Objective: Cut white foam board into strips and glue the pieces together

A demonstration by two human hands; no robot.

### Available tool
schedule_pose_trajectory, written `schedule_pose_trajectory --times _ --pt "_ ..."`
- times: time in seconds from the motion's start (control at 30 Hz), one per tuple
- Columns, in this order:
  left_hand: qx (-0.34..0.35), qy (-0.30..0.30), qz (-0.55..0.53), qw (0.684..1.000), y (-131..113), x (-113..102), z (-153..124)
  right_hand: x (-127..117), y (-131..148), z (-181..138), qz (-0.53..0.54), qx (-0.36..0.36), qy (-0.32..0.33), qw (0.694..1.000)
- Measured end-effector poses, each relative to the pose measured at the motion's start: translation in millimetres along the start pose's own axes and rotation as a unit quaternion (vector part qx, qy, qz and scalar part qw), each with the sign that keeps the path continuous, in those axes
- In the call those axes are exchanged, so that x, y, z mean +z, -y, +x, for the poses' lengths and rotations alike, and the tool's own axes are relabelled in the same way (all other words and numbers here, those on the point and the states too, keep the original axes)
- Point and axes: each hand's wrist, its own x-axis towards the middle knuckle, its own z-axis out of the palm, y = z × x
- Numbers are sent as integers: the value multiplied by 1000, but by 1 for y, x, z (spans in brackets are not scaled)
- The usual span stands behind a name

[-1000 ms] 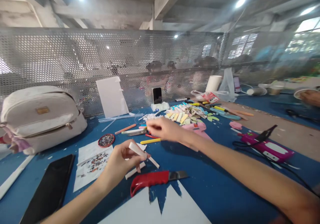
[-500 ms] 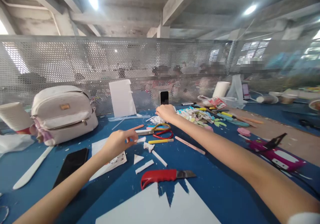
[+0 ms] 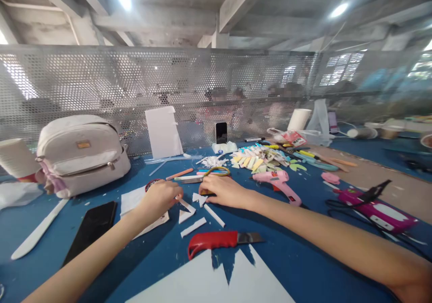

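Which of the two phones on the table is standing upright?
The far phone, propped in a white stand by the mesh screen. The black phone, at the near left, lies flat on the blue table.

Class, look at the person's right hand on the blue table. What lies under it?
The right hand lies palm down on the blue table. White scraps show at its fingertips, and a yellow tip peeks from beneath the fingers. The rest of that yellow thing is covered.
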Motion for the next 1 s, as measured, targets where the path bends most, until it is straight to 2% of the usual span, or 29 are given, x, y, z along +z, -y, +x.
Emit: schedule_pose_trajectory --times 0.23,0.47,0.57,0.77,0.87,1.0 --pt "-7 -17 -42 999 5 16 2 6 -11 9 20 -17 8 1000" --pt "-29 -58 -182 981 0 16 1 8 -18 10 27 -28 -14 999" --pt "-54 -77 -271 958 -5 19 3 5 -16 10 18 -33 -28 999" --pt "-110 -75 -444 886 -4 35 9 -8 0 7 -2 -71 -55 996" --pt "-123 -76 -485 863 -6 37 9 -11 3 7 3 -70 -60 996" --pt "-124 -81 -505 850 -14 34 8 -4 0 6 31 -56 -43 997"
